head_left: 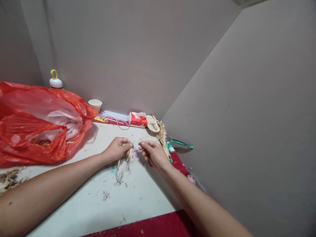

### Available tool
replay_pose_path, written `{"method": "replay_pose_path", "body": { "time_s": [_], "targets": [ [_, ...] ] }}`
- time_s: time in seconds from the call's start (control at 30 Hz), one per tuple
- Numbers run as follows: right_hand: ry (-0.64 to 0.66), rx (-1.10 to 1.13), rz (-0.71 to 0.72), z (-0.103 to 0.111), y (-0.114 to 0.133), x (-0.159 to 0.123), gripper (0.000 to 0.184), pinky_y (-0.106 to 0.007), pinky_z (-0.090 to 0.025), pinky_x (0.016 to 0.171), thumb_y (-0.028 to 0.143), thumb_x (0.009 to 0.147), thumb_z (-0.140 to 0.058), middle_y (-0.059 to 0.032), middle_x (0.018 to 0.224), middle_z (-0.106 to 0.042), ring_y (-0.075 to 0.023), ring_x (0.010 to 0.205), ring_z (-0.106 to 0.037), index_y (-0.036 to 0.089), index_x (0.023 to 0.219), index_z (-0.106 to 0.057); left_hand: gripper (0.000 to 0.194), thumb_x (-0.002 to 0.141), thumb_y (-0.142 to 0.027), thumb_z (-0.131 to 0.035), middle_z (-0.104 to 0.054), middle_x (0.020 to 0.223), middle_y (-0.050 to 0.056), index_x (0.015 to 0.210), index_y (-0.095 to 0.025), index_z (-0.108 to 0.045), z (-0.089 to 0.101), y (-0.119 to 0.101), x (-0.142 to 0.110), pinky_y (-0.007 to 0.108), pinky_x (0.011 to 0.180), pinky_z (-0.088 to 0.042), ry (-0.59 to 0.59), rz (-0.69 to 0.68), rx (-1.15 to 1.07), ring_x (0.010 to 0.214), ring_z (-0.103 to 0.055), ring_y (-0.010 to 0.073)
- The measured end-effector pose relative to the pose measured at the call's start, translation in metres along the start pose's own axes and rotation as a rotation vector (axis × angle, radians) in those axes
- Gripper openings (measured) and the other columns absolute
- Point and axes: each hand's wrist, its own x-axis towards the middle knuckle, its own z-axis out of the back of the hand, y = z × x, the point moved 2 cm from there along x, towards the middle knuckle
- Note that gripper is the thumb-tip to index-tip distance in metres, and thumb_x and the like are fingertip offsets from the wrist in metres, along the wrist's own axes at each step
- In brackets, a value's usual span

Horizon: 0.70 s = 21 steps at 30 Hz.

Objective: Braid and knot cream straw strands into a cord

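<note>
- My left hand (118, 148) is closed in a pinch, thumb against fingers, gripping a few pale straw strands (129, 156).
- The strands hang from my left fingertips over the white board (111, 210), their lower ends trailing back towards me.
- My right hand (155, 154) is just beside the left, a narrow gap between them; its thumb and forefinger are drawn together and the other fingers curl loosely. I cannot tell whether they pinch a thin strand.
- Bits of straw and small stains dot the board under and around my hands.
- Beyond my right hand, near the wall, lie a straw bundle (162, 134) and, at its far end, a flat woven straw piece (152, 123).
- A red tissue pack (137, 120) sits just left of the woven piece.
- Green-handled pliers (182, 143) lie to the right of the bundle, beside a small white container (171, 149).
- Thin white rods (116, 116) and a looped cord (122, 124) lie left of the tissue pack, with a paper cup (95, 105) past them.
- A large red plastic bag (24, 126) fills the left side, a bottle with a yellow loop (56, 83) behind it.
- Loose straw (10, 180) lies beside my left forearm.
- Red cloth (153, 227) shows along the board's near edge.
</note>
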Motion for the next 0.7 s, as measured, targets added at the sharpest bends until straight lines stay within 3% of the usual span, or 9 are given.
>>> {"method": "replay_pose_path", "body": {
  "time_s": [0.17,0.37,0.53,0.7],
  "targets": [
    [-0.204,-0.219,0.170,0.043,0.024,0.012,0.030,-0.018,-0.031,0.037,0.043,0.062,-0.070,0.0006,0.058,-0.057,-0.0072,0.044,-0.045,0.015,0.066,-0.058,0.021,0.074,-0.031,-0.051,-0.056,0.053,-0.001,0.064,-0.014,-0.061,0.009,-0.002,0.003,0.023,0.054,-0.036,-0.077,-0.059,0.288,0.052,-0.048,0.0115],
    [-0.085,-0.842,0.173,0.088,0.023,0.024,0.013,-0.024,-0.036,0.049,0.027,0.068,-0.058,-0.0007,0.060,-0.060,-0.0112,0.049,-0.048,0.015,0.070,-0.062,0.023,0.074,-0.025,-0.046,-0.065,0.064,0.004,0.068,-0.019,-0.067,0.013,-0.003,0.001,0.026,0.058,-0.032,-0.125,-0.086,0.730,0.062,-0.055,0.0172],
    [-0.080,-1.324,0.165,0.087,0.015,0.019,0.016,-0.024,-0.034,0.055,0.025,0.074,-0.052,-0.0023,0.071,-0.067,-0.0148,0.062,-0.056,0.019,0.074,-0.067,0.020,0.073,-0.027,-0.050,-0.067,0.071,0.006,0.070,-0.021,-0.070,0.013,-0.004,-0.003,0.027,0.060,-0.030,-0.144,-0.059,0.906,0.069,-0.056,0.0208],
    [0.075,-1.648,0.102,0.062,0.019,-0.001,0.026,-0.026,-0.032,0.055,0.039,0.079,-0.050,-0.0083,0.080,-0.068,-0.0194,0.072,-0.059,0.019,0.075,-0.067,0.020,0.072,-0.028,-0.052,-0.067,0.070,0.006,0.071,-0.021,-0.071,0.016,-0.002,-0.001,0.027,0.060,-0.031,-0.154,-0.065,0.841,0.067,-0.056,0.0204]
  ]
}}
